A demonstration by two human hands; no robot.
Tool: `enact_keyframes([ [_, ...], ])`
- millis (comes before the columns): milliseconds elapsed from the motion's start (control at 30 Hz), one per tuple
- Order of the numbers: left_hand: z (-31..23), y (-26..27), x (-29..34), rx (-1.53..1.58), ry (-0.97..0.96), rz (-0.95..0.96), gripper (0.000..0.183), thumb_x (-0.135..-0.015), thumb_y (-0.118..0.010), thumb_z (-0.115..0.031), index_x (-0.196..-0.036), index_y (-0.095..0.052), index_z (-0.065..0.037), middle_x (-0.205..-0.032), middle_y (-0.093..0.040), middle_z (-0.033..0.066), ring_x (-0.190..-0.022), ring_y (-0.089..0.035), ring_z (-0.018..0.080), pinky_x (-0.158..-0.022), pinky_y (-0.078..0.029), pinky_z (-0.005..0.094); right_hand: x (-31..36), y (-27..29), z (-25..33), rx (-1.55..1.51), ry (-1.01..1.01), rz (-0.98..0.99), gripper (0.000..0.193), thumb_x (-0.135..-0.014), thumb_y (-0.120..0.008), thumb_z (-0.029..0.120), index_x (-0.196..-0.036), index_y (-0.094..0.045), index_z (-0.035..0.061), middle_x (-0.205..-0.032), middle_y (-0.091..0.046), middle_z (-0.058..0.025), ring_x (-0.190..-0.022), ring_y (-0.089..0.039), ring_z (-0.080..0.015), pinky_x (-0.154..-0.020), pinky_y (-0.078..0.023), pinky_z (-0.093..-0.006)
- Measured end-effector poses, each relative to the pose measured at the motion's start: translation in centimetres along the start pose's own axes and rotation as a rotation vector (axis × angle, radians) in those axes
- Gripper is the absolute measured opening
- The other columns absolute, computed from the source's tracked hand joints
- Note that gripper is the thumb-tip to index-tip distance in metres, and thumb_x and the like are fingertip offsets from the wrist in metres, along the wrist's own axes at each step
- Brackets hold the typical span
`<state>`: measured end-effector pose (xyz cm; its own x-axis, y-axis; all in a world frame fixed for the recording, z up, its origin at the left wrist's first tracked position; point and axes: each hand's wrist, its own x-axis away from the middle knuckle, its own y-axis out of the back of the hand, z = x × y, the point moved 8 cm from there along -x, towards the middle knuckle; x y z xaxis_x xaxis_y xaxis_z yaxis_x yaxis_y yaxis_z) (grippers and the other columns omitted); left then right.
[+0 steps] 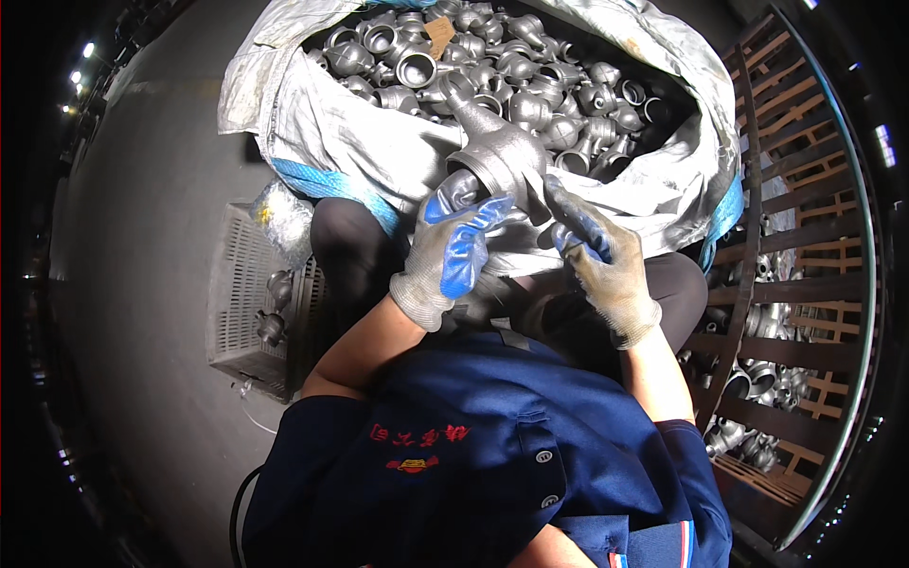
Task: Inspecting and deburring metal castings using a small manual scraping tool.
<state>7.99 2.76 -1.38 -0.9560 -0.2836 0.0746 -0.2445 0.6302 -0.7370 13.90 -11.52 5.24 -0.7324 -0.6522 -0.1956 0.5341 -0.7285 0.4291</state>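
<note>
A grey cast-metal fitting (507, 151) is held up before me, over the near edge of the sack. It has a rounded body, a wide ringed opening at lower left and a narrower neck pointing up and left. My left hand (445, 246), in a grey knit glove with a blue coated palm, grips it by the ringed opening, fingers curled beneath. On the other side my right hand (606, 260), in a matching soiled glove, has its fingers bent against the fitting's right edge. Part of that contact is hidden.
A large white sack (360, 142) with blue straps holds many similar fittings (568, 95) and a cardboard scrap (439, 36). At left stands a grey plastic crate (237, 303) with fittings and clear plastic wrap (284, 222). A slatted metal rack (795, 199) with more fittings is at right.
</note>
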Motion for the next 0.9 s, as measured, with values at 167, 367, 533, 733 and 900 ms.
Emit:
enact_keyframes([
  [167,-1.5,0.1,0.0,-0.737,-0.251,-0.028,0.024,-0.083,-0.051,0.004,-0.105,-0.059,-0.001,-0.098,-0.063,0.0074,-0.087,-0.062,0.0148,-0.071,-0.051,0.0246,0.2,0.4,1.1,0.292,0.15,-0.053,0.048,-0.072,-0.06,-0.001,-0.117,-0.056,0.0106,-0.1,-0.062,-0.0135,-0.094,-0.06,-0.0302,-0.079,-0.048,-0.0351],
  [367,-0.1,-0.6,0.1,0.089,0.023,-0.071,0.024,-0.083,-0.056,0.003,-0.106,-0.058,-0.001,-0.097,-0.062,0.0096,-0.086,-0.063,0.0171,-0.071,-0.053,0.0246,0.9,-0.1,2.5,0.526,0.262,-0.052,0.052,-0.063,-0.063,-0.003,-0.111,-0.058,0.0144,-0.095,-0.059,-0.0117,-0.089,-0.058,-0.031,-0.074,-0.049,-0.0383],
  [533,-0.9,-1.8,0.5,-0.011,0.002,-0.058,0.023,-0.083,-0.056,0.002,-0.106,-0.056,0.0,-0.095,-0.061,0.0102,-0.087,-0.062,0.0168,-0.075,-0.054,0.027,1.1,-0.4,2.4,0.588,0.176,0.018,0.046,-0.065,-0.064,-0.001,-0.108,-0.06,0.0143,-0.099,-0.058,-0.0121,-0.09,-0.058,-0.0312,-0.073,-0.049,-0.0385],
  [733,-0.2,-0.7,0.2,0.033,-0.024,-0.005,0.025,-0.083,-0.053,0.003,-0.108,-0.056,0.0,-0.096,-0.061,0.0099,-0.087,-0.062,0.0162,-0.076,-0.052,0.0254,1.3,-0.7,2.8,0.665,0.231,0.029,0.046,-0.068,-0.065,0.006,-0.112,-0.058,0.0165,-0.085,-0.053,-0.0095,-0.08,-0.057,-0.0268,-0.066,-0.048,-0.0377],
  [900,-0.7,0.7,-0.1,-0.3,-0.144,-0.01,0.034,-0.078,-0.051,0.008,-0.112,-0.055,0.003,-0.1,-0.061,0.0097,-0.088,-0.061,0.0156,-0.078,-0.05,0.0242,0.8,0.7,2.2,0.325,0.143,-0.053,0.036,-0.073,-0.064,0.007,-0.108,-0.06,0.0116,-0.089,-0.06,-0.011,-0.082,-0.06,-0.0278,-0.072,-0.049,-0.0362],
])
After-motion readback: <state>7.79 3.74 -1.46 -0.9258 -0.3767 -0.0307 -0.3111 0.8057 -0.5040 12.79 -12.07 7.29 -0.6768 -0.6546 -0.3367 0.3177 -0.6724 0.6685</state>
